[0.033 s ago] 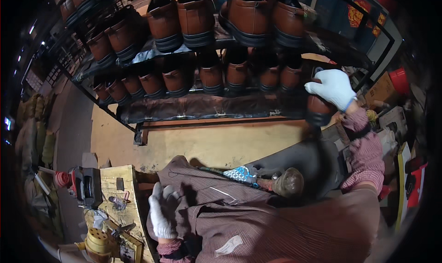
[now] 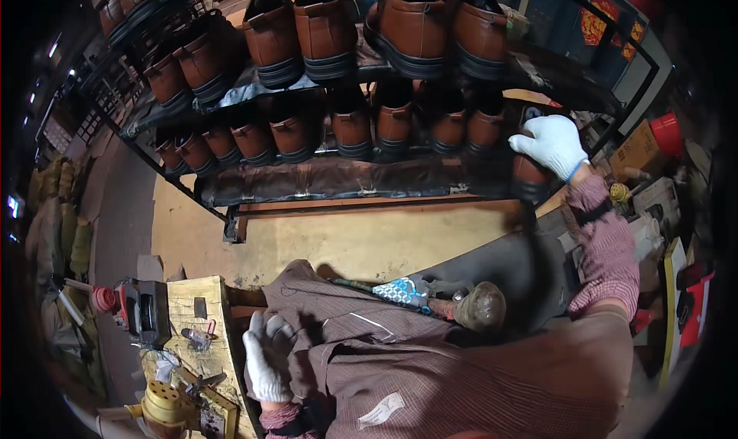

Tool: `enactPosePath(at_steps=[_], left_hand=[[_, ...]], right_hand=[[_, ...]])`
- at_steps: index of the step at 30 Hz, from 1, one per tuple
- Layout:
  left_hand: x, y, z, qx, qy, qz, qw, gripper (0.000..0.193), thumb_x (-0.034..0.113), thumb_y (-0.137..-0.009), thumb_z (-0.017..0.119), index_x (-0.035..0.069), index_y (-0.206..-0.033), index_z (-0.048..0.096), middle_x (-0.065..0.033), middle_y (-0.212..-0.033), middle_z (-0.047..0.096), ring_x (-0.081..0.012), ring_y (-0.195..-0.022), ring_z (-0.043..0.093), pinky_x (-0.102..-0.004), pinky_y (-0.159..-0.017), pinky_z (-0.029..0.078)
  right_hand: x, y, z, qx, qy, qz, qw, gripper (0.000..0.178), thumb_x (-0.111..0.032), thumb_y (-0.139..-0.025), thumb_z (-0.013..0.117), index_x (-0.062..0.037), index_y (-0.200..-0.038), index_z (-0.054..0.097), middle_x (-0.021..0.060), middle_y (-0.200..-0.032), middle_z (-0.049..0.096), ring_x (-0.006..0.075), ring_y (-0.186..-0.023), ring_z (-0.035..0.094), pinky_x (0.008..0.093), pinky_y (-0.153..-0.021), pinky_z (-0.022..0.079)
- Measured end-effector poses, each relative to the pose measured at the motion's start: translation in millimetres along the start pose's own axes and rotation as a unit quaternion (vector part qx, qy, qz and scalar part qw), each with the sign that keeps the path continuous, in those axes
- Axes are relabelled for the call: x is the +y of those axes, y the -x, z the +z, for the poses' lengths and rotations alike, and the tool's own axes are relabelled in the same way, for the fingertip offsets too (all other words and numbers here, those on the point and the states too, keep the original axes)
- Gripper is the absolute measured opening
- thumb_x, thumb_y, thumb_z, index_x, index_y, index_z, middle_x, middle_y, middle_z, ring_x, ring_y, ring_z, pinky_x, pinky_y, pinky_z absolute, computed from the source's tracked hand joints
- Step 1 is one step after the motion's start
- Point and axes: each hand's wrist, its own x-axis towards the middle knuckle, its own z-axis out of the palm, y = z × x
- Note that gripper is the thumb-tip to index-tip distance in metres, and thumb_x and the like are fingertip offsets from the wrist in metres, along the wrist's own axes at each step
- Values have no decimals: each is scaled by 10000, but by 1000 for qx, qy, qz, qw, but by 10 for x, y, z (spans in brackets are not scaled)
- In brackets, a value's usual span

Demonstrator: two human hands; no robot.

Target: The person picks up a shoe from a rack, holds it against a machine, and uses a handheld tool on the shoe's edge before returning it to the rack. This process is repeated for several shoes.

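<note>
My right hand (image 2: 552,144), in a white glove, reaches forward to the right end of a shoe rack's lower shelf. It is closed on a brown leather shoe (image 2: 530,172) with a dark sole; the glove covers the shoe's upper part. A row of similar brown shoes (image 2: 354,131) stands on that shelf, heels toward me, just left of my hand. Larger brown shoes (image 2: 415,25) stand on the shelf above. My left hand (image 2: 269,358), also gloved, hangs over the brown cloth (image 2: 430,370) on my lap. Its fingers are loosely bent and apart, with nothing in them.
The rack's dark frame (image 2: 642,93) rises at the right. A wooden bench (image 2: 184,293) at the lower left carries tools and a yellow perforated holder (image 2: 163,400). Beyond my knees lie a blue-white cloth (image 2: 401,291) and a rounded, plastic-looking object (image 2: 480,307). A red container (image 2: 667,134) is at the far right.
My right hand and the shoe have shifted slightly forward toward the shelf. My left hand has moved a little to the left.
</note>
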Motion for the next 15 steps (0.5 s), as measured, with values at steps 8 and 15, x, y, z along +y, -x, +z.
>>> enactPosePath(at_steps=[8,15], left_hand=[[85,439,-622,107,14,81,991,830,679,-1091,512,122,-1692,384,-126,-1386,641,-286,-1144,663,-509,-1078,532],[-302,653,-497,132,62,79,986,765,586,-1111,563,61,-1647,417,-102,-1297,650,-258,-1114,665,-440,-1012,559]], right_hand=[[922,-613,1448,96,75,135,983,423,-499,-968,714,-84,-1023,771,167,-1054,764,373,-1032,719,508,-917,548],[309,-953,1700,35,-278,61,958,480,-448,-928,780,26,-993,736,290,-1028,732,464,-990,711,512,-872,554]])
